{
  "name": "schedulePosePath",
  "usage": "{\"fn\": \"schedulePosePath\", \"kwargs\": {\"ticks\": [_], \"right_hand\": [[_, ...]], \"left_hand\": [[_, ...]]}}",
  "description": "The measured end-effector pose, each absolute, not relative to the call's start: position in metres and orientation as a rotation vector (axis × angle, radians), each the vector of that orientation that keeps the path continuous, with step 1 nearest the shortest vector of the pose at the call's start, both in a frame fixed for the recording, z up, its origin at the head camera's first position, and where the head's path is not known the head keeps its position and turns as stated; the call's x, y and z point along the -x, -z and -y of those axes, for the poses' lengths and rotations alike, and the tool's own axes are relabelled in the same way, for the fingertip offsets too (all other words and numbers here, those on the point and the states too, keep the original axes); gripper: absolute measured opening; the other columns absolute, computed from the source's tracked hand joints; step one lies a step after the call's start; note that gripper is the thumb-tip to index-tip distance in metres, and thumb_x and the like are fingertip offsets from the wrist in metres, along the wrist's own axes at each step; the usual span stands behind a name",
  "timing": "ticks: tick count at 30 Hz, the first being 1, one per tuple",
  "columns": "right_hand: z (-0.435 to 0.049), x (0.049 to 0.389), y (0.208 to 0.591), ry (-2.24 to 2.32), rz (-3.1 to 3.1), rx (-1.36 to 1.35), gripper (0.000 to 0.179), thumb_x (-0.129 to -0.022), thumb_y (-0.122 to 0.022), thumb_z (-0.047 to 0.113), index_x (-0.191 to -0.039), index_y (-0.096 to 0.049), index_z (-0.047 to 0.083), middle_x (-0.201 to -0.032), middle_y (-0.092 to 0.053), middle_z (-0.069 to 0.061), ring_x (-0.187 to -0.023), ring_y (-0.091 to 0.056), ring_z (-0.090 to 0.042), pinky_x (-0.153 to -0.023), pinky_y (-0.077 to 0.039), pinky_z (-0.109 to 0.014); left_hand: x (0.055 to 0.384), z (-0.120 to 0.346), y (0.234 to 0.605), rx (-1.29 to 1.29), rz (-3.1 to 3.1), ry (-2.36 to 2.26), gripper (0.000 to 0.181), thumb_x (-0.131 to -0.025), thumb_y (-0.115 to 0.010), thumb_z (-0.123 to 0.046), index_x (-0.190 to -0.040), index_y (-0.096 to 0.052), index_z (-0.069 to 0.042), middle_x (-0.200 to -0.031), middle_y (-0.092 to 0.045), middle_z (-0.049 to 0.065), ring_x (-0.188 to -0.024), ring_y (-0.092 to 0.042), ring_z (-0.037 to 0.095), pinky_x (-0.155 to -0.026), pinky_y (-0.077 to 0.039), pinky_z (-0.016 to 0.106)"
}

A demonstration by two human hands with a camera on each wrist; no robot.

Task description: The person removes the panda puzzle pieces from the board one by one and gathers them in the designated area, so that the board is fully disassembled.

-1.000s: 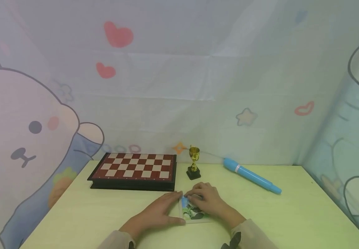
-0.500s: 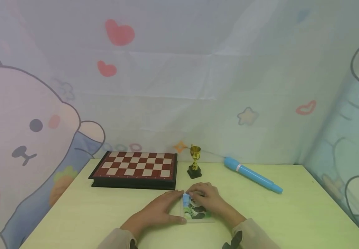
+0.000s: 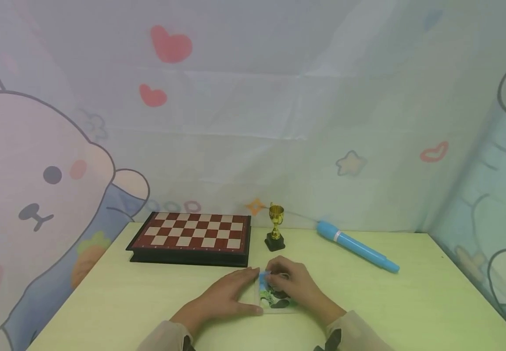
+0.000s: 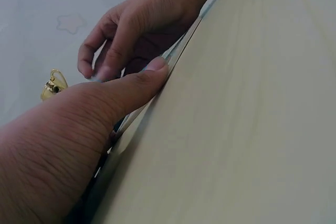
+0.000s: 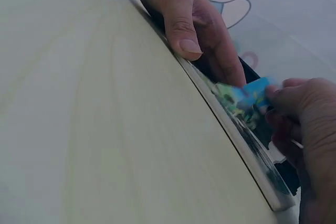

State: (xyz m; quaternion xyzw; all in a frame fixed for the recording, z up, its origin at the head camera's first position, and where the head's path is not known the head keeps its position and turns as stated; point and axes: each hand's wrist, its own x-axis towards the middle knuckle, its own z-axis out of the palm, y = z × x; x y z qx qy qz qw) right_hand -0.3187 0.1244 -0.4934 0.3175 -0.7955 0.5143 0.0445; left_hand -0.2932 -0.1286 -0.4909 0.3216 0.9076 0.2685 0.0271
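A small puzzle board (image 3: 275,304) with a panda picture and a pale frame lies flat on the table before me. My left hand (image 3: 224,297) rests along its left side, fingers straight, thumb touching the near left corner. Over the upper part of the picture, my right hand (image 3: 294,282) pinches a blue puzzle piece (image 5: 257,91) between thumb and fingertips. In the right wrist view that piece looks tilted up from the board. The right fingers hide part of the panda in the head view, and the left wrist view barely shows the board.
A chessboard box (image 3: 191,239) in red and white squares lies at the back left. Beside it stands a small gold trophy cup (image 3: 275,226) on a black base. A thick blue pen-shaped object (image 3: 358,246) lies at the back right, near the printed cloth.
My right fingers have curled more and drawn up slightly at the picture's upper part. My left hand keeps its place at the board's left side. The head view has shifted a little.
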Motion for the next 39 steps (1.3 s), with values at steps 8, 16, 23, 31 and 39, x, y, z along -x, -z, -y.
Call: {"fn": "schedulePosePath", "kwargs": {"ticks": [8,16,23,31,39], "right_hand": [[-0.140,0.324,0.490,-1.781,2.438,-0.850,0.025,-0.095,-0.071,0.022,-0.118,-0.070,0.012,-0.107,-0.072,-0.003,-0.097,-0.069,-0.019,-0.085,-0.058,-0.028],[-0.132,0.319,0.493,-1.619,2.499,-0.947,0.020,-0.097,-0.068,0.022,-0.116,-0.070,0.016,-0.111,-0.073,0.002,-0.100,-0.071,-0.018,-0.085,-0.057,-0.026],[-0.127,0.319,0.493,-1.433,2.507,-0.972,0.012,-0.100,-0.064,0.026,-0.111,-0.066,0.023,-0.104,-0.073,0.009,-0.097,-0.071,-0.012,-0.085,-0.058,-0.028],[-0.123,0.318,0.493,-1.385,2.495,-1.075,0.013,-0.101,-0.062,0.028,-0.113,-0.065,0.023,-0.109,-0.071,0.011,-0.100,-0.069,-0.011,-0.089,-0.058,-0.030],[-0.154,0.328,0.489,-1.589,2.468,-0.603,0.016,-0.097,-0.068,0.033,-0.107,-0.071,0.022,-0.100,-0.072,0.007,-0.096,-0.068,-0.014,-0.087,-0.056,-0.030]], "left_hand": [[0.293,0.129,0.491,-1.017,-2.799,-0.800,0.093,-0.084,-0.059,-0.077,-0.156,-0.039,-0.022,-0.162,-0.033,-0.006,-0.150,-0.028,0.026,-0.119,-0.026,0.056],[0.291,0.128,0.490,-1.023,-2.805,-0.789,0.091,-0.085,-0.058,-0.076,-0.156,-0.040,-0.022,-0.163,-0.031,-0.006,-0.149,-0.029,0.026,-0.118,-0.027,0.058],[0.291,0.129,0.489,-1.034,-2.817,-0.758,0.092,-0.085,-0.056,-0.077,-0.156,-0.040,-0.021,-0.163,-0.031,-0.006,-0.149,-0.029,0.025,-0.118,-0.027,0.057],[0.292,0.131,0.487,-1.042,-2.817,-0.755,0.091,-0.086,-0.057,-0.075,-0.156,-0.039,-0.020,-0.163,-0.032,-0.007,-0.150,-0.029,0.025,-0.119,-0.026,0.056],[0.289,0.131,0.487,-1.025,-2.808,-0.776,0.090,-0.085,-0.060,-0.074,-0.156,-0.040,-0.021,-0.163,-0.032,-0.005,-0.149,-0.029,0.027,-0.119,-0.026,0.056]]}}
